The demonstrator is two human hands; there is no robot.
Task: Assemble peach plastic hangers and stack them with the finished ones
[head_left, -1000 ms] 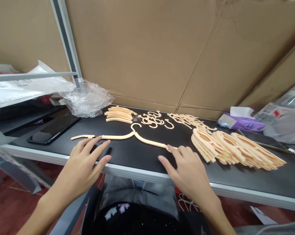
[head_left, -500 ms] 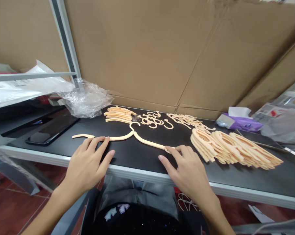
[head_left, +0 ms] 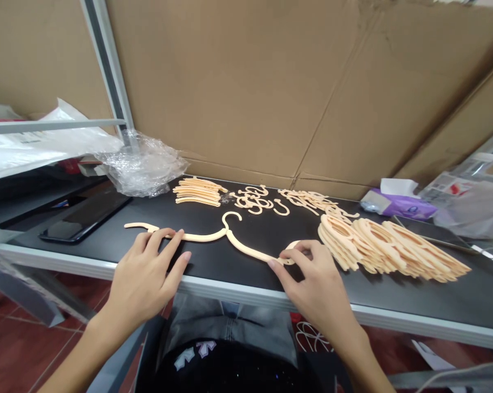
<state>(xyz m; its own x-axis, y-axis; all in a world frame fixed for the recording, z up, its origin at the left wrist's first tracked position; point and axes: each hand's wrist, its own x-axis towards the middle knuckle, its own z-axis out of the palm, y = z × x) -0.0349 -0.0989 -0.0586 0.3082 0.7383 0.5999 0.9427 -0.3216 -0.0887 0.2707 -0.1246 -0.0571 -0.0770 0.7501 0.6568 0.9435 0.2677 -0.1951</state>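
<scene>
A cream plastic clothes hanger (head_left: 205, 238) lies across the black tabletop, its hook (head_left: 231, 216) pointing away from me. My left hand (head_left: 146, 267) has its fingers curled over the hanger's left arm, holding it down, while the thumb stands apart. At the other end, my right hand (head_left: 312, 275) is closed in a pinch on the hanger's right part. That rounded end piece (head_left: 292, 248) is turned up slightly, and my fingers cover some of it. A thin curved tip (head_left: 138, 225) sticks out beyond the left fingers.
Stacked hanger parts (head_left: 377, 245) lie right of my right hand. Behind are straight pieces (head_left: 197, 192), loose hooks (head_left: 252, 201) and more parts (head_left: 312, 201). A phone (head_left: 86, 215) and clear plastic wrap (head_left: 144, 164) lie left; a purple tissue pack (head_left: 402, 204) sits right.
The hanger's middle and hook have shifted slightly towards me and right. My right fingers have bent into a pinch, and the right end piece has turned upward. The left hand stays almost still.
</scene>
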